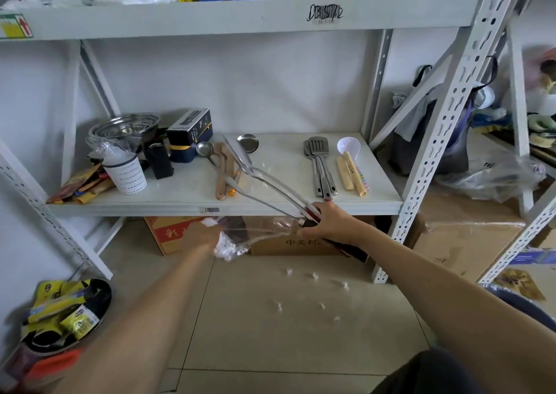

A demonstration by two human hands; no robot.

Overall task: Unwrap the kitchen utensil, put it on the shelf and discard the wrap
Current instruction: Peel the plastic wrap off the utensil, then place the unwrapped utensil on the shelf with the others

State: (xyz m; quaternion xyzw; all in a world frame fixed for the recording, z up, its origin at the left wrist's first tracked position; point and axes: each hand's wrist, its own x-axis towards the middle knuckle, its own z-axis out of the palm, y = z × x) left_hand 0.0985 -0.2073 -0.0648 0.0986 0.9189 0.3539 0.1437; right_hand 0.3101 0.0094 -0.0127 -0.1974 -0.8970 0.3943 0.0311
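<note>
I see the right hand (329,223) w/ fingers closed round the dark red-and-black handle of a long steel kitchen utensil (264,180), its head angled up over the white metal shelf (192,189). Left hand (203,232) is blurred; fingers pinching the clear plastic wrap (240,237), bunched below the shelf edge, in front of a brown cardboard box (288,243). On the shelf: white perforated holder (128,175) w/ a plastic-covered item inside, contents unclear; stacked steel bowls (125,127) behind it.
</note>
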